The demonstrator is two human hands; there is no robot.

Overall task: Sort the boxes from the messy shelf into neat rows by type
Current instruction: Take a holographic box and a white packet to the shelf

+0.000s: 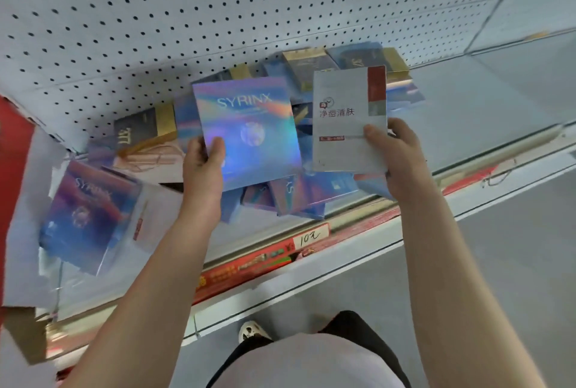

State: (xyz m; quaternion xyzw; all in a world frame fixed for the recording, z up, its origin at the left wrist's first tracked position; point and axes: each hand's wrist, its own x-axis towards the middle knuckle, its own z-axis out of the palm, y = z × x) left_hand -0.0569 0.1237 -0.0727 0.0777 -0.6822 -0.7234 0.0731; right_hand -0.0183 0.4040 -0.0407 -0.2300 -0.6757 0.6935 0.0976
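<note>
Nearest the camera, at 6 o'clock, are the person's light top, dark trousers and one white shoe on the grey floor. Both bare forearms reach up from there toward the shelf.

At centre, the left hand grips the lower left corner of a holographic SYRINX box; the thumb lies on the box's front face and the fingers curl round its edge, pinching it. The box is held upright, facing the camera, lifted above the pile.

Toward 2 o'clock of it, the right hand holds a white box with red Chinese lettering and a red strip at its upper right corner. The thumb presses on its front near the lower right edge, the other fingers wrap behind, out of sight. The two held boxes stand side by side, just apart.

Behind and beneath them, a messy pile of boxes lies on the shelf: more holographic ones at 6 o'clock of the held pair, dark boxes with gold ends at 10 and 12 o'clock, leaning against the white pegboard.

At 9 o'clock, a second SYRINX box lies tilted near the shelf's left end, with white cartons beside it.

Along the shelf's front edge runs a red price strip carrying a handwritten tag.
</note>
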